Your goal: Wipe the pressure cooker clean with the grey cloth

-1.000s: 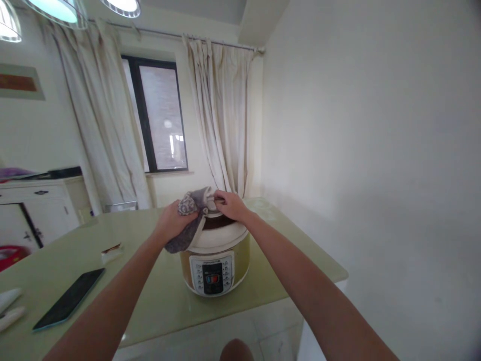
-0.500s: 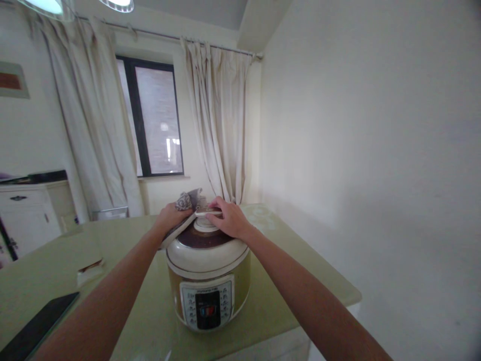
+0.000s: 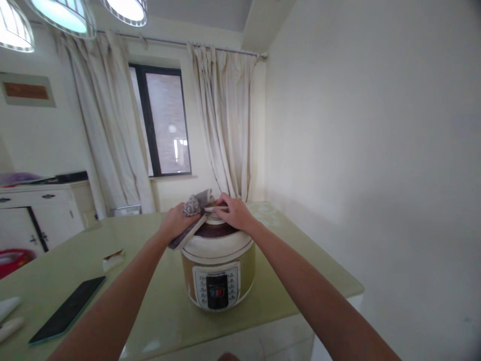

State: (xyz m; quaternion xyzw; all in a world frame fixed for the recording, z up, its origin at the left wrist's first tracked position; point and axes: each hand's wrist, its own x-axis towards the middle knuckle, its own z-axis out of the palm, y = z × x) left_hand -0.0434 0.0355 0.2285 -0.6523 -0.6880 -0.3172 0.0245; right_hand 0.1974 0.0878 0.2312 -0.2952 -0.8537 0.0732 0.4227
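Standing at the far left, a white cabinet (image 3: 58,210) sits behind a pale green desk (image 3: 285,283), with a red container (image 3: 11,271) in front of its doors. At the desk's left edge lie two white objects (image 3: 9,328), partly out of view; just beside them is a dark tablet (image 3: 67,310), flat and slanted. Farther back rests a small white-and-brown item (image 3: 112,260). Next, the person's left hand (image 3: 178,223) is wrapped around a bunched gray patterned cloth (image 3: 192,206), which hangs down by the left side of the lid (image 3: 216,230). That lid tops an upright electric cooker (image 3: 221,255) on the desk, its button panel (image 3: 217,286) facing the person. To the right, the right hand (image 3: 235,214) pinches the lid's pale handle (image 3: 216,209) between thumb and fingers. A plain wall (image 3: 368,150) fills the far right.
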